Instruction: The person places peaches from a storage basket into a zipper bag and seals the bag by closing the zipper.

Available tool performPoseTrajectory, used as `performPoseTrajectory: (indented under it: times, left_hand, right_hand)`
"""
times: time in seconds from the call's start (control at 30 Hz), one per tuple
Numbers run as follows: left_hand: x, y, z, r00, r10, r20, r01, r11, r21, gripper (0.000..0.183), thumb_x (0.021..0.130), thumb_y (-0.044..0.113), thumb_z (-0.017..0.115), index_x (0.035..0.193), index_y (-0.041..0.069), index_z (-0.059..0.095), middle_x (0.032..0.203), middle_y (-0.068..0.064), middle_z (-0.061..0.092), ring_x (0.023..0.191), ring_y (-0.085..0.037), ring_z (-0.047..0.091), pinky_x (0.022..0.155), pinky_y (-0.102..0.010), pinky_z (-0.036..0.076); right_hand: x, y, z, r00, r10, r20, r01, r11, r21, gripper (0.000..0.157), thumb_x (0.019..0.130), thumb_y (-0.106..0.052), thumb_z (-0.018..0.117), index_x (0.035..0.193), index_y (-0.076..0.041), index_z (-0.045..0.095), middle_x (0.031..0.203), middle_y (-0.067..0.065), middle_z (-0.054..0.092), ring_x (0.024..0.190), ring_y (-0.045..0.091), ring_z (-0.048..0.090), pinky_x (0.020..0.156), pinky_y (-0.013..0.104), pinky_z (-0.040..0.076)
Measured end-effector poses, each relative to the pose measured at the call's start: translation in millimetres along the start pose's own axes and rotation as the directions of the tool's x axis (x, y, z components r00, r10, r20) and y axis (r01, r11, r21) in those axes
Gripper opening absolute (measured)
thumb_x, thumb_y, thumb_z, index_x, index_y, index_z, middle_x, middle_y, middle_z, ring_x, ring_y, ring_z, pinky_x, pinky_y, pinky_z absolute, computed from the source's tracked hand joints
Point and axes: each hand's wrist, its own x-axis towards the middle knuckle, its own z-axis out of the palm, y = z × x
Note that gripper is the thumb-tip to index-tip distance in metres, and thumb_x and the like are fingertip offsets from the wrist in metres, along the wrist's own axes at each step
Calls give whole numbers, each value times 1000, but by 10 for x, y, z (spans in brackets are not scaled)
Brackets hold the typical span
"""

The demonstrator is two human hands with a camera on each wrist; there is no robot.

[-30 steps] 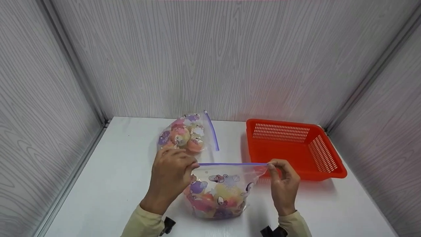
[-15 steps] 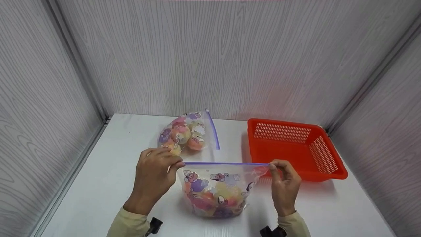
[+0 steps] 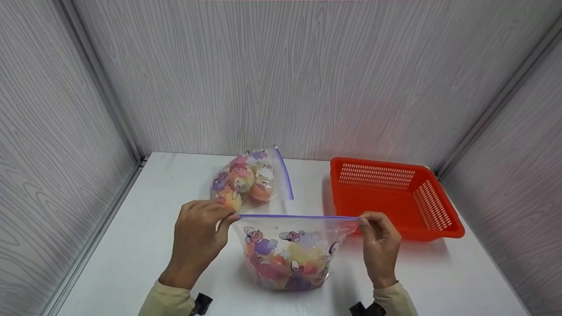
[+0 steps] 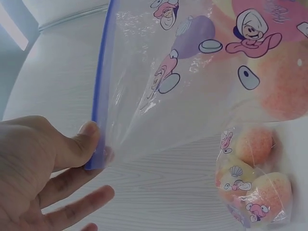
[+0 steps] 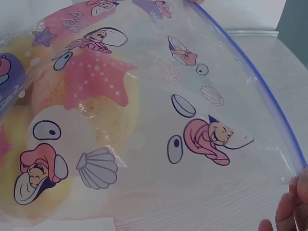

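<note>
A clear zip bag (image 3: 290,254) printed with cartoon shells and stars stands in front of me, with several peach-like fruits inside. Its purple zip strip (image 3: 298,216) is drawn straight across the top. My left hand (image 3: 199,239) pinches the strip's left end between thumb and forefinger; in the left wrist view the other fingers of that hand (image 4: 53,168) are spread apart. At the opposite end, my right hand (image 3: 381,245) pinches the corner of the strip. The right wrist view shows only fingertips (image 5: 288,207) at that corner.
Behind the held bag lies a second zip bag (image 3: 241,180) of similar fruit, its purple strip facing right. A red plastic basket (image 3: 395,193) with slotted walls stands at the right rear. Pale wood-grain panels (image 3: 281,79) enclose the white table (image 3: 131,254).
My left hand has slid leftward along the zip strip to the bag's left corner, uncovering more of the strip. The right hand has stayed at its corner.
</note>
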Motion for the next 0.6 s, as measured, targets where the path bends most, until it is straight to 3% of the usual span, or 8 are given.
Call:
performPoseTrajectory:
  times: [0.17,0.3,0.37,0.47,0.53,0.6]
  left_hand:
    - [-15,11,38,998,34,-51,-37,997,-74,9,79,12,77,85,10,71,85,-2,70,87,-23,63,86,-44,48]
    - [-20,29,68,998,34,-62,-39,996,-85,10,80,11,76,88,8,70,87,-2,69,88,-23,61,85,-44,48]
    - [-19,33,76,998,27,-60,-32,996,-79,12,80,11,76,89,7,70,88,-3,69,88,-23,61,86,-43,49]
    - [-28,35,91,998,11,-61,-17,996,-88,13,80,10,76,91,6,70,89,-4,69,88,-23,61,87,-43,50]
    - [-42,36,99,998,0,-61,-5,996,-90,13,81,10,75,92,6,70,90,-4,69,88,-23,61,87,-44,50]
    - [-60,36,110,998,-12,-66,5,996,-94,13,81,10,75,93,6,70,90,-4,69,89,-23,61,86,-43,50]
  right_hand:
    - [95,-253,-76,993,-77,94,75,997,26,10,85,18,55,94,14,57,89,23,58,85,22,58,86,23,51]
    - [254,-582,-121,973,-220,69,217,975,44,15,83,21,54,99,22,52,94,29,55,91,25,58,90,26,49]
    - [348,-703,-120,948,-314,40,314,949,21,19,86,12,58,101,22,52,97,30,57,94,25,58,91,27,49]
    - [484,-808,-64,887,-457,66,461,882,-97,33,89,-13,66,103,16,58,100,25,62,95,25,58,92,26,48]
    - [544,-837,7,847,-508,156,530,831,-171,38,88,-24,68,105,9,63,103,19,64,96,25,58,92,25,47]
    - [573,-848,93,810,-508,293,574,788,-221,35,85,-25,71,107,2,66,104,13,66,98,23,57,92,24,47]
